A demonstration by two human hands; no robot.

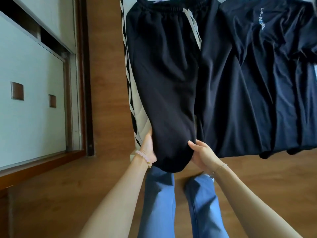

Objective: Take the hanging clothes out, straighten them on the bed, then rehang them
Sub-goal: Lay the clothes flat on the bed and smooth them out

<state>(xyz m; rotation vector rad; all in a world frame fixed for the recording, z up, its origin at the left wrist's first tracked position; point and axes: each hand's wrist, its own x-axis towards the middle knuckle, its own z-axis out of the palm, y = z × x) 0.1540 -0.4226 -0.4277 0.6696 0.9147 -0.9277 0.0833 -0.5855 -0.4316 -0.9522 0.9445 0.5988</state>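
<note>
A pair of black trousers [163, 74] with an elastic waistband and a pale drawstring hangs in front of me, its lower end bunched at waist height. My left hand [148, 146] grips the left side of that bunched end. My right hand [200, 153] holds its right side, thumb on the front of the cloth. To the right hang a black garment [221, 93] and a dark navy T-shirt [274, 79] with small pale lettering on the chest. The hangers are mostly out of view at the top.
A black garment with beige and white side stripes [135, 107] hangs just left of the trousers. A wooden panel [106, 74] stands behind them. White sliding wardrobe doors [30, 100] with dark wooden frames fill the left. Wooden floor [51, 194] lies below, with my blue-trousered legs [159, 203].
</note>
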